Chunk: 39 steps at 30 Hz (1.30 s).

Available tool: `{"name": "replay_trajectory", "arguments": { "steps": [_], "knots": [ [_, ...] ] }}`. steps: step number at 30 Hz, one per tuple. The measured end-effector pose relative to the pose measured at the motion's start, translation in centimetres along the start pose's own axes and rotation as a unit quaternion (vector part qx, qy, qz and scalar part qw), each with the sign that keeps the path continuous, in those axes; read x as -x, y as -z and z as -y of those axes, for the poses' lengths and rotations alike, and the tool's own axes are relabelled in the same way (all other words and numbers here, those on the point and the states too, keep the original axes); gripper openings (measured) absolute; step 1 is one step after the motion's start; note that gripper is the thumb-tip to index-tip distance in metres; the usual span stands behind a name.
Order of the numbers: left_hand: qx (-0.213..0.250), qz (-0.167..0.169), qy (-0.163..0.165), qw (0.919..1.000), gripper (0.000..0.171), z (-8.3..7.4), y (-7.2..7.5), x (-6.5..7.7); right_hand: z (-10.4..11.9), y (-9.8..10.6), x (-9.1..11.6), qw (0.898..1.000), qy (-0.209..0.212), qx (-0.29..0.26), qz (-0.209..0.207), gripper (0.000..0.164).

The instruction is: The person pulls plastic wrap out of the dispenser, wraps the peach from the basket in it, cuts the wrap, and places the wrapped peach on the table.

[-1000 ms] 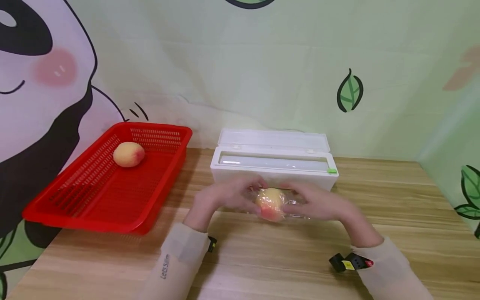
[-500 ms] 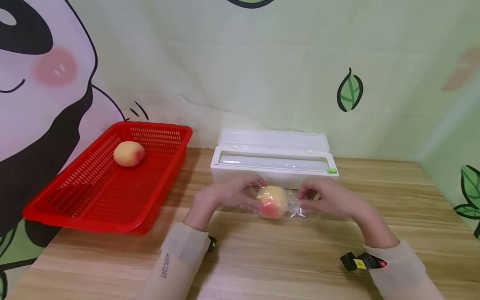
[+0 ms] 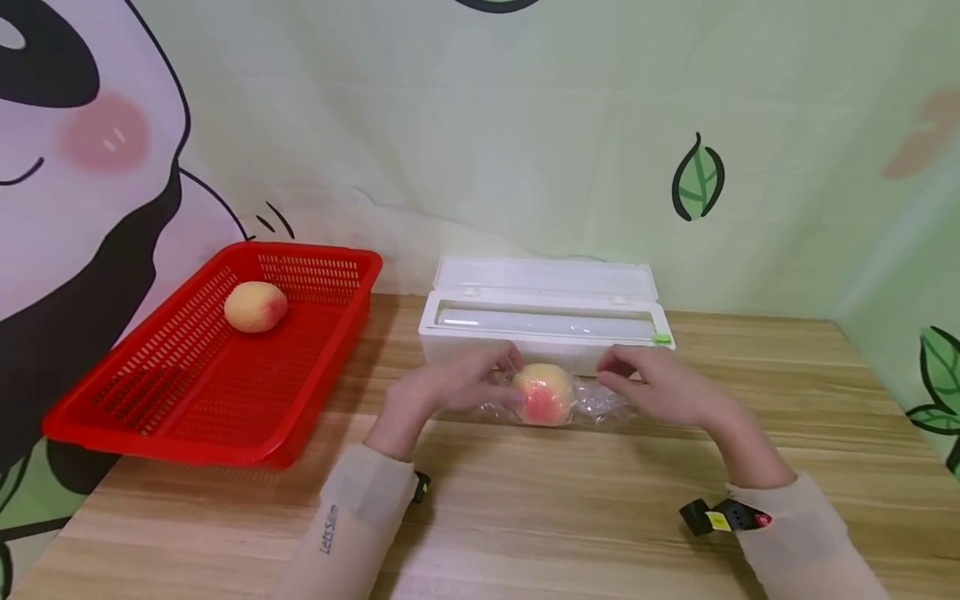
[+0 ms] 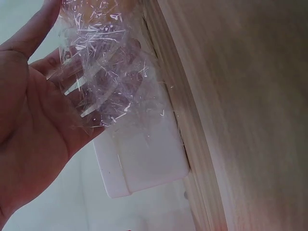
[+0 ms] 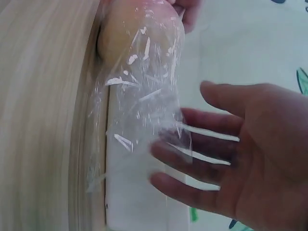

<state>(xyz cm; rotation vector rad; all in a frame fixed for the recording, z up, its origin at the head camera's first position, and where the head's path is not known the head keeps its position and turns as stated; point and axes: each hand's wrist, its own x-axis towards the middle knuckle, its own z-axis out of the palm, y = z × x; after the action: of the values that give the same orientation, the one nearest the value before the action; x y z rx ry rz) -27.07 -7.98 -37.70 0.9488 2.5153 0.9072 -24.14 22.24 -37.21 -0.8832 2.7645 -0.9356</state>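
Note:
A peach (image 3: 544,396), pale yellow with a pink blush, is wrapped in clear plastic film (image 3: 602,403) just in front of the white box. My left hand (image 3: 456,380) holds the peach's left side between thumb and fingers, with loose film hanging over the fingers in the left wrist view. To the right, my right hand (image 3: 663,387) is relaxed beside the film's crumpled end. In the right wrist view its thumb stands apart from the fingers (image 5: 192,166), whose tips show partly through the film (image 5: 144,103).
A white cling film dispenser (image 3: 551,356) with its lid raised stands behind the hands, a green slider (image 3: 662,338) at its right end. On the left, a red perforated basket (image 3: 322,396) contains another peach (image 3: 255,307). A printed cloth backdrop rises behind the wooden table (image 3: 525,517).
My right hand has moved right, away from the peach, drawing the film's end out and then letting it go. The left hand stays at the peach, which has turned slightly.

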Motion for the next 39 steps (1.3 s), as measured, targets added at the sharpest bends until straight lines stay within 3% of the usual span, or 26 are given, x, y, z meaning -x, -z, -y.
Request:
{"name": "replay_trajectory", "arguments": {
  "steps": [5, 11, 15, 19, 25, 30, 34, 39],
  "knots": [
    [-0.015, 0.000, -0.001, 0.9999, 0.039, 0.0, 0.1, 0.0, 1.8, -0.7, -0.5, 0.999, 0.010, 0.038, -0.033, 0.032],
    [-0.021, 0.002, -0.008, 0.9997, 0.036, 0.1, 0.1, 0.0, 3.8, -2.9, -1.3, 0.993, 0.065, 0.098, -0.018, 0.069],
    [-0.043, 0.013, -0.021, 0.9988, 0.032, 0.1, -0.1, -0.1, 4.2, -4.1, -1.4, 0.990, 0.080, 0.116, -0.004, 0.085],
    [-0.051, 0.019, -0.029, 0.9981, 0.033, 0.2, -0.4, -0.3, 3.9, -4.8, -1.4, 0.988, 0.077, 0.130, -0.011, 0.086],
    [-0.052, 0.022, -0.012, 0.9984, 0.040, 0.0, -0.4, -0.1, 3.9, -5.2, -1.6, 0.988, 0.076, 0.131, -0.032, 0.072],
    [-0.038, 0.026, -0.005, 0.9989, 0.042, -0.4, 0.1, 0.4, 4.0, -5.1, -1.4, 0.990, 0.068, 0.120, -0.024, 0.068],
    [-0.059, -0.014, -0.034, 0.9976, 0.034, -0.7, 1.0, 0.8, 4.0, -4.9, -1.2, 0.993, 0.055, 0.106, -0.018, 0.063],
    [-0.100, -0.075, -0.099, 0.9872, 0.016, -1.0, 1.8, 0.8, 4.0, -4.6, -1.2, 0.994, 0.042, 0.096, -0.019, 0.063]
  ]
}}
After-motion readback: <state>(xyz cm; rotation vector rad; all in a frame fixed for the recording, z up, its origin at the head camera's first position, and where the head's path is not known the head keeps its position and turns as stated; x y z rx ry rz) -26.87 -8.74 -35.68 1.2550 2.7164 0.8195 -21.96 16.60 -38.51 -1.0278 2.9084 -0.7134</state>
